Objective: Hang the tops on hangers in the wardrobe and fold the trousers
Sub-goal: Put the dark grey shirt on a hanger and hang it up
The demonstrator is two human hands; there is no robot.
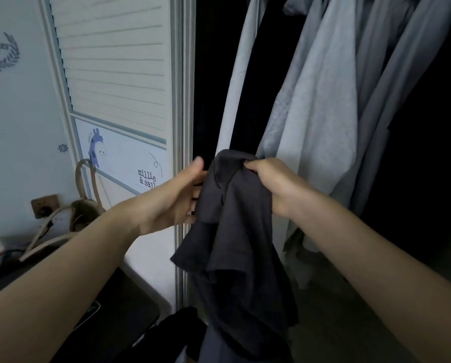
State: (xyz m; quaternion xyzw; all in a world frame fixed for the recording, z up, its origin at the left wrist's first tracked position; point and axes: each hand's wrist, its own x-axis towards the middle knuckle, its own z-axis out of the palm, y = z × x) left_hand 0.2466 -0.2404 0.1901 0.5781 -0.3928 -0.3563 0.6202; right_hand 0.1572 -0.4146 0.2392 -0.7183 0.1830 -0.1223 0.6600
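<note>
A person stands at an open wardrobe, holding a dark top point(235, 231) out in front at chest height; the right hand point(274, 184) bunches its upper edge in curled fingers, while the left hand point(177, 195), fingers straight and loose, reaches in against the cloth; pale grey garments point(316, 106) hang just behind; no hanger is visible in either hand; held by one bunched fistful, the limp top could slide free and fall onto the dark clothes point(174, 334) below, or snag the hanging garments as it goes in
</note>
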